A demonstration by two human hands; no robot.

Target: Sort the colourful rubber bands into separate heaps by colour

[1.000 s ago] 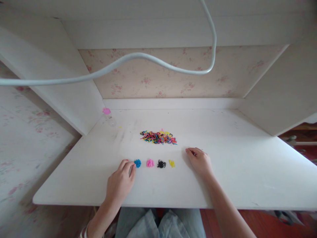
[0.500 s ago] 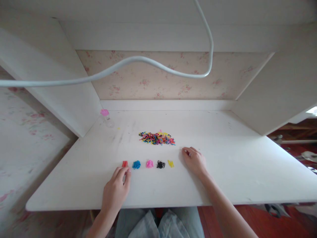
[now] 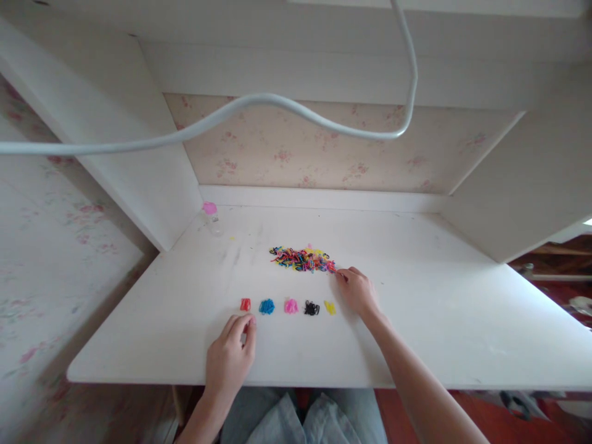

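Observation:
A mixed heap of small coloured rubber bands lies mid-desk. At its right end my right hand is closed in a pinch, with a reddish rubber band at the fingertips. Nearer me runs a row of sorted bands: a red pile, a blue pile, a pink pile, a black pile and a yellow pile. My left hand rests just below the red pile, thumb and forefinger pressed together; whatever may be between them is too small to make out.
A clear bottle with a pink cap lies at the back left of the white desk. One stray yellow band is near it. Side panels flank the desk, and a white cable crosses the upper view.
My right hand has moved slightly left to the heap's right end and now pinches there. My left hand stays by the red pile, now a little below it. The whole view has shifted slightly.

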